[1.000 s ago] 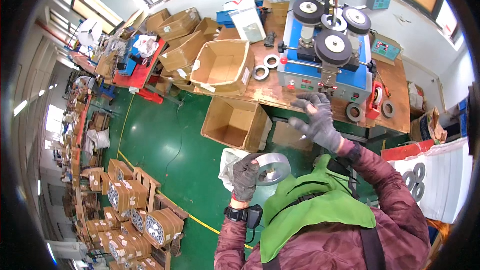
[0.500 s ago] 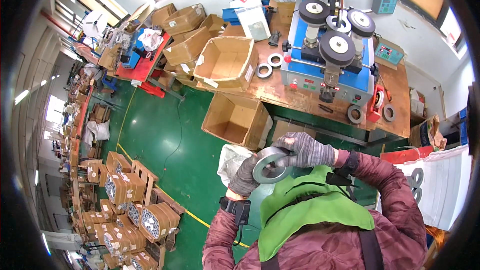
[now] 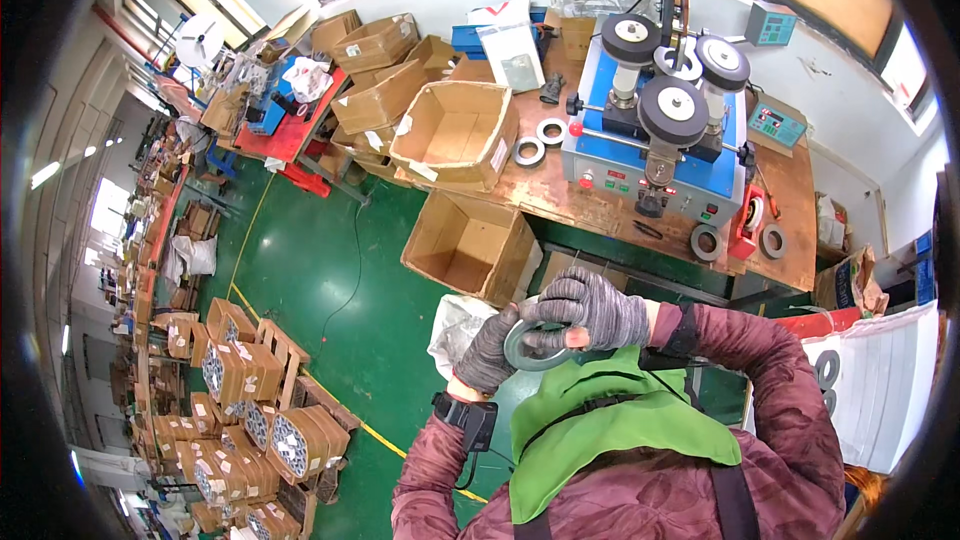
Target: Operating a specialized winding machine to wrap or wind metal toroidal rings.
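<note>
Both of my gloved hands hold a thick grey ring (image 3: 514,348) in front of my chest. My left hand (image 3: 487,354) grips its left side with the fingers curled in. From above and the right, my right hand (image 3: 598,310) wraps over the ring and covers much of its upper rim, with fingers reaching into the hole. Bare fingertips show at the ends of the right glove. Just left of the hands is a white plastic sack (image 3: 455,335). An open cardboard box (image 3: 465,245) stands beyond them.
A blue bench machine with black rollers (image 3: 655,120) occupies the wooden table (image 3: 560,190). Loose rings (image 3: 706,242) and a red tape dispenser (image 3: 747,225) lie near its front edge. Another open carton (image 3: 455,135) sits at the left. Stacked cartons (image 3: 250,370) fill pallets farther left.
The ring has tilted in my hands, and its hole shows less. My right hand has shifted left and now covers more of the ring's top. The view has moved slightly.
</note>
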The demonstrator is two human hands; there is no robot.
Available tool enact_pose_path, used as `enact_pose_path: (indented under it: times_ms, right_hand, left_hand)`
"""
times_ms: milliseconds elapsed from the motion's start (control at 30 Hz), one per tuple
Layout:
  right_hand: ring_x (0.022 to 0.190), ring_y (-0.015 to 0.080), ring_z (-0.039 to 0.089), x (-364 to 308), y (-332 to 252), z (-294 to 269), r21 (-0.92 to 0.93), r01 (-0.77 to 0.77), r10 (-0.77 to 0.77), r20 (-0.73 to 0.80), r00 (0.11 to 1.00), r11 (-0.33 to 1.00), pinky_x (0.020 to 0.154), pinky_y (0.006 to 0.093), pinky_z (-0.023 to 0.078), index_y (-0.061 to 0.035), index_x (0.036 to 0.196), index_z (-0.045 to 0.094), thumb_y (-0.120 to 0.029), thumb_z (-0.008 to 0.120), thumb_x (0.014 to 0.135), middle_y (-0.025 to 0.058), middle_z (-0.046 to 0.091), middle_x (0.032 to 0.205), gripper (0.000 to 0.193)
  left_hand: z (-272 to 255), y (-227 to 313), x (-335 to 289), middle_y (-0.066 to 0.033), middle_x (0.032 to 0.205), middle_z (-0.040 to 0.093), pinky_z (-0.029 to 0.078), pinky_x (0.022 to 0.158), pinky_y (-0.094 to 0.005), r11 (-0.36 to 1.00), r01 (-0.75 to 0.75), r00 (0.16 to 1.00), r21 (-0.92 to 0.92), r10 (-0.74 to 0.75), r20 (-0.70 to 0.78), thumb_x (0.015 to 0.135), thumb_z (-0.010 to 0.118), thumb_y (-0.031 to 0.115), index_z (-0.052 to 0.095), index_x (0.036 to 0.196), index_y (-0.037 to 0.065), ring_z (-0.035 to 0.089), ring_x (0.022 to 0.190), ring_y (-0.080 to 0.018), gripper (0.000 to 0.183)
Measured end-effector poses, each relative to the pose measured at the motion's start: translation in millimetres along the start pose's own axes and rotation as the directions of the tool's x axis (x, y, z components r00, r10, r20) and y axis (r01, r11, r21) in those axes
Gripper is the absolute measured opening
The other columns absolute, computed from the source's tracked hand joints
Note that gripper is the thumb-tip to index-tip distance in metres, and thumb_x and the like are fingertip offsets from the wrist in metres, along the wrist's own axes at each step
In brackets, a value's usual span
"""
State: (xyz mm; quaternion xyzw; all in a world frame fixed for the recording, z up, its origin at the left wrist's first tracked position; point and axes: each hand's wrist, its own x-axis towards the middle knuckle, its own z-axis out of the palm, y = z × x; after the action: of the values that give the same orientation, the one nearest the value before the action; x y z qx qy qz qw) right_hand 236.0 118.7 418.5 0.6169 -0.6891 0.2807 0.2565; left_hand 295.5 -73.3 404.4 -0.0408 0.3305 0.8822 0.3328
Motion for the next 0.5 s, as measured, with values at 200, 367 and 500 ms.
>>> enact_pose_path:
  times_ms: [200, 367, 500]
  right_hand:
    - [0.077, 0.0187, 0.054, 0.4, -1.3, 5.2, 0.094, -0.041, 0.05, -0.097, 0.994, 0.995, 0.062, 0.0341, 0.043, -0.0192, 0.093, 0.064, -0.017, 0.064, 0.059, -0.0005, 0.058, 0.103, 0.034]
    - [0.07, 0.0189, 0.053, -13.5, -6.1, 18.8, 0.049, -0.221, 0.226, -0.125, 0.966, 0.974, 0.058, 0.0323, 0.042, -0.016, 0.094, 0.064, -0.017, 0.063, 0.06, -0.0014, 0.06, 0.097, 0.034]
    - [0.064, 0.0193, 0.052, 5.6, -12.9, -1.4, 0.13, -0.192, 0.219, -0.243, 0.945, 0.973, 0.055, 0.0326, 0.041, -0.0151, 0.095, 0.064, -0.019, 0.064, 0.064, 0.0, 0.062, 0.092, 0.031]
  left_hand:
    - [-23.4, -7.0, -0.1, -0.0073, 0.106, 0.058, 0.046, 0.083, -0.028, 0.961, -0.048, 0.98, 0.274, 0.098, -0.171, 0.092, 0.042, 0.04, 0.049, 0.117, 0.001, 0.056, 0.094, -0.0148, 0.047]
    - [23.1, 1.5, 4.7, -0.0082, 0.071, 0.059, 0.044, 0.059, -0.0285, 0.28, -0.093, 0.782, 0.956, 0.614, -0.103, 0.093, 0.045, 0.031, 0.056, 0.097, 0.001, 0.055, 0.065, -0.0147, 0.032]
    - [27.5, -2.1, 10.2, -0.0108, 0.071, 0.056, 0.043, 0.058, -0.0309, 0.186, -0.054, 0.634, 0.981, 0.766, -0.11, 0.093, 0.044, 0.027, 0.054, 0.091, 0.001, 0.051, 0.061, -0.0165, 0.027]
